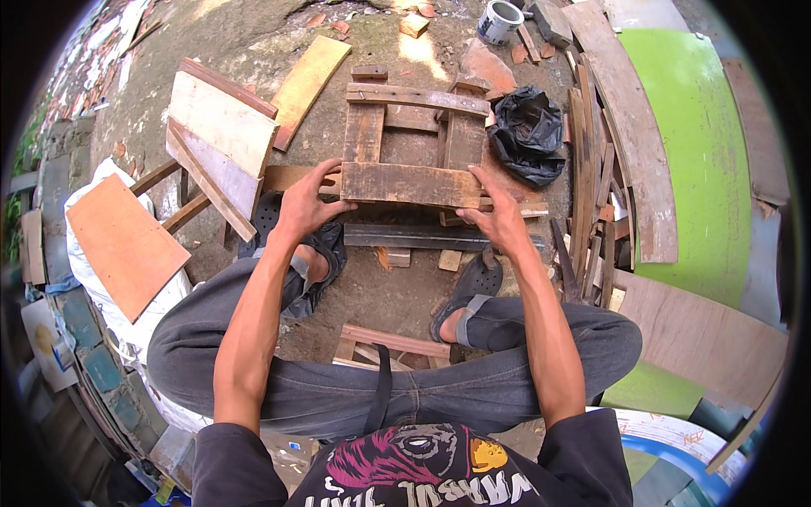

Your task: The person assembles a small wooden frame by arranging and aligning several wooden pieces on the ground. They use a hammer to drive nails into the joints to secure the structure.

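Note:
A short brown wooden board (410, 184) lies across the near end of a small wooden frame (365, 133) on the ground in front of me. My left hand (310, 203) grips the board's left end, thumb at the near edge and fingers toward the far edge. At the right end, my right hand (497, 213) holds it in the same way. The frame has two side pieces, with a narrow crosspiece (422, 99) over their far ends. Just nearer to me, a long dark bar (439, 238) lies over small wood blocks. The frame's underside is hidden.
To the left are an assembled wooden piece (221, 127), a yellowish plank (314, 84) and an orange-brown board (127, 241). A black plastic bag (528, 135), stacked wood strips (583, 152) and a green sheet (688, 127) lie right. A bucket (498, 23) stands far off.

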Motion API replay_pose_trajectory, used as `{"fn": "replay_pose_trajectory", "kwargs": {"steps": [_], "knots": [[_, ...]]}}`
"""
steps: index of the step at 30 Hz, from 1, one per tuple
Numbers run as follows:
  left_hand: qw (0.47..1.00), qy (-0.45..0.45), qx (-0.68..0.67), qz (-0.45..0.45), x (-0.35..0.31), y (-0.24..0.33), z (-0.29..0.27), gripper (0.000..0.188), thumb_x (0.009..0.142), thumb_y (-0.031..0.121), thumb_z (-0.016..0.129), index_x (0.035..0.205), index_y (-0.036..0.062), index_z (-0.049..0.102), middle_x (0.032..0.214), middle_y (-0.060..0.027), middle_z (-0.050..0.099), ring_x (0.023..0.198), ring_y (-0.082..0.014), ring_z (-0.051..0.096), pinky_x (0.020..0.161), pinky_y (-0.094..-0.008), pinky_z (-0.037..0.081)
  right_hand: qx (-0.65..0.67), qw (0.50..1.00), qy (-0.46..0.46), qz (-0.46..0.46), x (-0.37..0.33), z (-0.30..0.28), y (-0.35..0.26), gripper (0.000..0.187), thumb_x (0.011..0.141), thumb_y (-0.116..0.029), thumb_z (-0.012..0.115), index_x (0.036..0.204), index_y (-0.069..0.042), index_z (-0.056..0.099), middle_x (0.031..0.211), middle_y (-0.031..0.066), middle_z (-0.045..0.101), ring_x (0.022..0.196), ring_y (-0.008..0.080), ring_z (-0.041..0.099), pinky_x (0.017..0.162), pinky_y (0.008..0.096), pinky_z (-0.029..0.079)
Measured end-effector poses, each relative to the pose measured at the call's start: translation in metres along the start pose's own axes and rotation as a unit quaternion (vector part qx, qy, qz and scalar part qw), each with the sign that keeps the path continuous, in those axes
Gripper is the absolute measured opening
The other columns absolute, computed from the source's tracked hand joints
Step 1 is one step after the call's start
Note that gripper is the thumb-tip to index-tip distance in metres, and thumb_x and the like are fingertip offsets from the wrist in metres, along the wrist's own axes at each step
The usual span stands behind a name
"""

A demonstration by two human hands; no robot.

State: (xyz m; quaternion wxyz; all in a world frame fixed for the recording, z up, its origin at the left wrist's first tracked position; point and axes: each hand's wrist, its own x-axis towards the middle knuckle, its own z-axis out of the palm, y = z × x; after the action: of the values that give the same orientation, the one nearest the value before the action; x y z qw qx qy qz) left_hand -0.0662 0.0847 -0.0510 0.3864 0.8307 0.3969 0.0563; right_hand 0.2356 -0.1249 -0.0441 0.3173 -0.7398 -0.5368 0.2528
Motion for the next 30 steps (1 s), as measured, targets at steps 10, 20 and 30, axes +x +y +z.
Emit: {"fn": "replay_pose_trajectory", "kwargs": {"steps": [10, 20, 30], "knots": [[0.998, 0.012, 0.068, 0.008, 0.003, -0.001, 0.002, 0.087, 0.067, 0.042, 0.091, 0.141, 0.0192, 0.051, 0.132, -0.0071, 0.065, 0.114, -0.0295, 0.067, 0.093, -0.0417, 0.055, 0.051, 0.998, -0.003, 0.038, -0.003, 0.004, 0.001, 0.08, 0.074, -0.01, 0.087, 0.145, -0.012, 0.05, 0.134, 0.0222, 0.06, 0.125, 0.0408, 0.057, 0.103, 0.0447, 0.048], [0.998, -0.019, 0.061, 0.004, 0.007, 0.002, -0.002, 0.092, 0.067, 0.036, 0.091, 0.145, 0.0183, 0.044, 0.139, -0.0111, 0.059, 0.12, -0.0346, 0.062, 0.098, -0.0431, 0.052, 0.056, 0.998, -0.009, 0.038, -0.004, 0.003, 0.003, 0.082, 0.077, -0.009, 0.086, 0.149, -0.013, 0.046, 0.139, 0.0217, 0.058, 0.118, 0.031, 0.062, 0.094, 0.04, 0.055], [0.995, -0.004, 0.067, 0.072, 0.0, 0.018, -0.011, 0.101, 0.07, 0.035, 0.089, 0.154, 0.0197, 0.033, 0.153, -0.0183, 0.044, 0.135, -0.0396, 0.049, 0.108, -0.0453, 0.046, 0.09, 0.994, -0.008, 0.063, -0.007, 0.0, 0.001, 0.097, 0.077, -0.012, 0.086, 0.157, -0.011, 0.03, 0.149, 0.0245, 0.049, 0.137, 0.0383, 0.05, 0.109, 0.043, 0.045]]}}
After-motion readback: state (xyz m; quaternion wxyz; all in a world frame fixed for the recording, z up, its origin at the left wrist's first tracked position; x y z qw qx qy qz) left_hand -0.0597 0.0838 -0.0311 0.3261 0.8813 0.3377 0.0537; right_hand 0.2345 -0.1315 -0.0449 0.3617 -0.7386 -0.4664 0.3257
